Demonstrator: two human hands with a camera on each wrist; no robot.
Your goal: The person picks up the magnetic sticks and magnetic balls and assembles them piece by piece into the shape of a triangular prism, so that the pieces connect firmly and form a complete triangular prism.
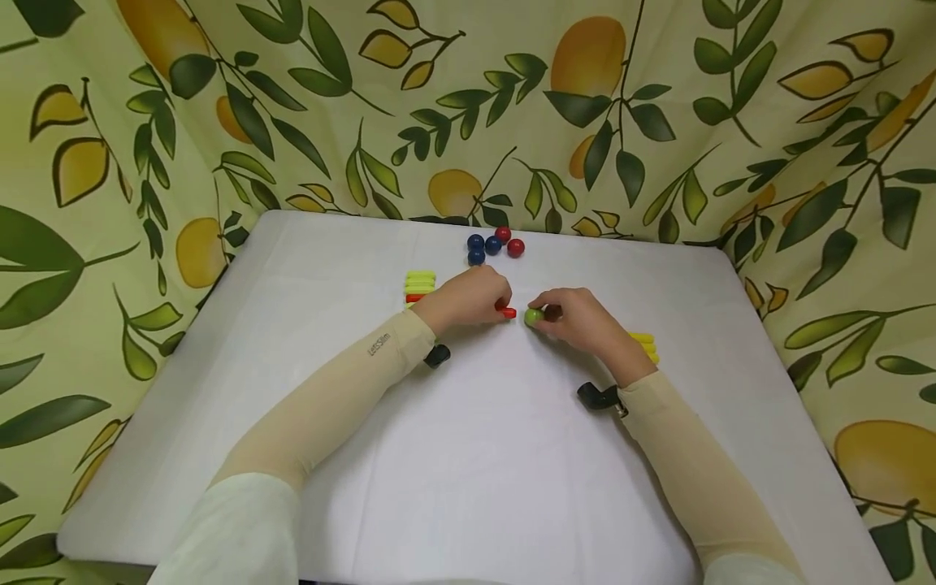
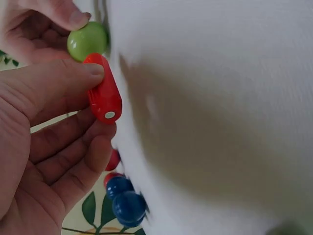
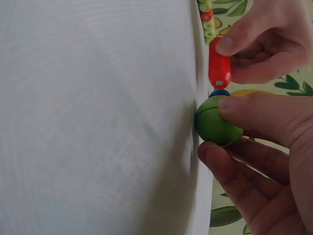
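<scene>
Over the middle of the table, my left hand point(image 1: 471, 296) pinches a short red magnetic stick point(image 2: 104, 90) between thumb and fingers. A pale metal dot shows on the stick's end. Just to the right, my right hand point(image 1: 581, 321) grips a green ball point(image 3: 217, 122) with thumb and fingertips. In the head view a small gap lies between the red stick's tip and the ball. Both wrist views show the two pieces close together, the stick pointing toward the ball.
Behind the hands sit several blue balls point(image 1: 476, 242) and red balls point(image 1: 515, 248). Yellow-green sticks point(image 1: 420, 280) with a red stick point(image 1: 413, 298) among them lie left, partly behind my left wrist. Yellow sticks point(image 1: 643, 338) lie beside my right wrist. A patterned curtain point(image 1: 453, 97) surrounds the white table point(image 1: 468, 471).
</scene>
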